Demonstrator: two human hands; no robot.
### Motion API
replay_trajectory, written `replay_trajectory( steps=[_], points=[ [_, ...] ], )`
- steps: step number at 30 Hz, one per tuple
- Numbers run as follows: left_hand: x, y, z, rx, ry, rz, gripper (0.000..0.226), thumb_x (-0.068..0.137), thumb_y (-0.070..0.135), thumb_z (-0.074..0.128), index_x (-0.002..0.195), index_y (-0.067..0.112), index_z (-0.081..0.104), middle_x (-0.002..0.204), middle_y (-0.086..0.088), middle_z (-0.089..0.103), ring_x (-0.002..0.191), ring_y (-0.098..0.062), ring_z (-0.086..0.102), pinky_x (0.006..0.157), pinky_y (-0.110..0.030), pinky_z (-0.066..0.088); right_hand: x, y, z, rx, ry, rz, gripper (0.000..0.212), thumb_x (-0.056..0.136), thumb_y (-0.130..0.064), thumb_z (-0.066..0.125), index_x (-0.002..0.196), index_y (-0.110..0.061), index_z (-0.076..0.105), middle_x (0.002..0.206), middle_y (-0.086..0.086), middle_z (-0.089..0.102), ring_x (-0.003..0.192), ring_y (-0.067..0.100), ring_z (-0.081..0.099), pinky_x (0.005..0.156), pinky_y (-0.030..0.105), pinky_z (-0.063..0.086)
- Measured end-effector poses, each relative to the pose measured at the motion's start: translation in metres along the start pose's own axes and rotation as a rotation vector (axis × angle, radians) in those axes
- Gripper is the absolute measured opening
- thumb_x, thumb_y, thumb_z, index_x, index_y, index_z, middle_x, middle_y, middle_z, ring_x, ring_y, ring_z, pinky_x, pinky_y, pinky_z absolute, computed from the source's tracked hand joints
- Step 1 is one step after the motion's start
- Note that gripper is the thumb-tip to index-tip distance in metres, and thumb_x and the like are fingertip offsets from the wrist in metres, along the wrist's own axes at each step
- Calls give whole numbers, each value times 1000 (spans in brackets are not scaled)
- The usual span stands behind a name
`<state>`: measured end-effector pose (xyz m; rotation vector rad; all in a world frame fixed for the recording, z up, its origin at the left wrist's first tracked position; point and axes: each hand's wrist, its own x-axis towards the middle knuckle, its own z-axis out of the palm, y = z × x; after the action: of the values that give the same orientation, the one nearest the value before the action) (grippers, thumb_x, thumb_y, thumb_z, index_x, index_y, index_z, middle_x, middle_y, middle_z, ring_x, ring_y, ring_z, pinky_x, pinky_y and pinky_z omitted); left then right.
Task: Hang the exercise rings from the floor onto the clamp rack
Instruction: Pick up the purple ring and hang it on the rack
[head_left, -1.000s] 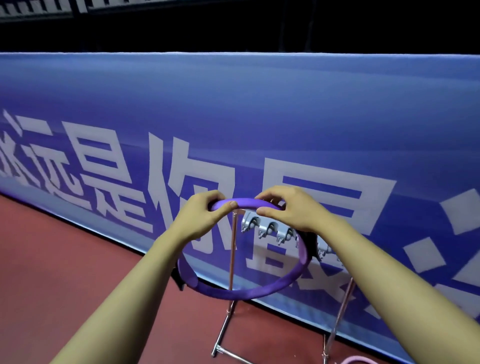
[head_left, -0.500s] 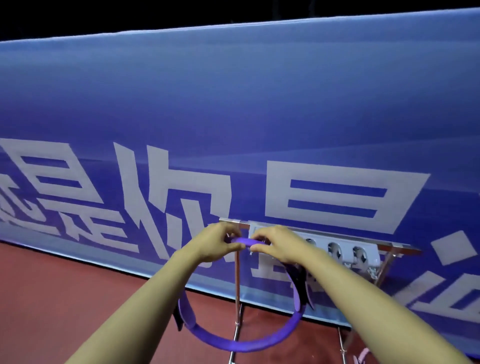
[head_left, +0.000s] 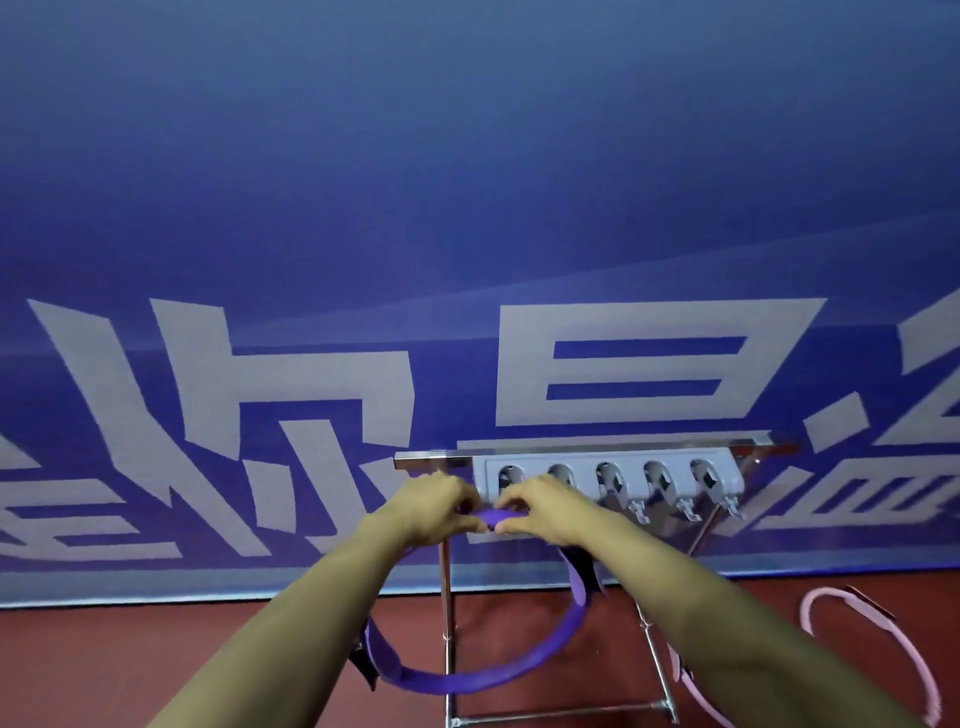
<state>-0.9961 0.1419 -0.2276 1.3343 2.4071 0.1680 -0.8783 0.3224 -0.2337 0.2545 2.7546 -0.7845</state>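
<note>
A purple exercise ring (head_left: 488, 675) hangs upright in front of the clamp rack (head_left: 613, 475). My left hand (head_left: 434, 506) and my right hand (head_left: 545, 512) both pinch its top arc, close together, just below the leftmost grey clamp. The rack is a grey strip with several clamps on a metal bar, standing on thin metal legs. A pink exercise ring (head_left: 883, 660) lies on the red floor at the right, partly behind my right forearm.
A tall blue banner wall (head_left: 467, 234) with large white characters stands right behind the rack. Red floor (head_left: 130, 660) spreads to the left and under the rack's crossbar (head_left: 561, 713).
The view has tilted down and drawn closer to the rack. My hands have moved nearer each other on the ring's top, now at the leftmost clamp. The pink ring has come into view.
</note>
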Motion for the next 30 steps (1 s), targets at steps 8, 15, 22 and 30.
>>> replay_trajectory(
  steps=[8,15,22,30],
  points=[
    [37,-24,-1,-17,-178,87,33,88,52,72,113,30,74,108,7,74,94,-16,62,85,-34,50,22,-1,12,5,-69,120,32,81,-46,81,104,-25,74,98,-3,75,91,16,70,84,32,56],
    [54,-27,5,111,-120,112,43,86,63,68,115,32,72,114,5,73,108,-22,64,85,-35,47,28,8,24,3,11,163,30,89,-43,73,112,-24,75,107,4,75,98,23,69,86,35,55],
    [62,-27,19,127,-36,42,48,79,62,76,107,24,65,111,-2,71,105,-29,65,80,-37,46,42,11,31,-161,105,176,37,90,-46,70,119,-23,72,122,2,68,115,26,62,98,39,49],
    [64,-28,19,77,-84,21,45,79,58,77,104,22,64,112,-3,70,106,-28,63,75,-34,41,43,14,33,-180,94,143,37,91,-47,69,119,-23,72,123,-1,62,116,23,60,97,37,47]
  ],
)
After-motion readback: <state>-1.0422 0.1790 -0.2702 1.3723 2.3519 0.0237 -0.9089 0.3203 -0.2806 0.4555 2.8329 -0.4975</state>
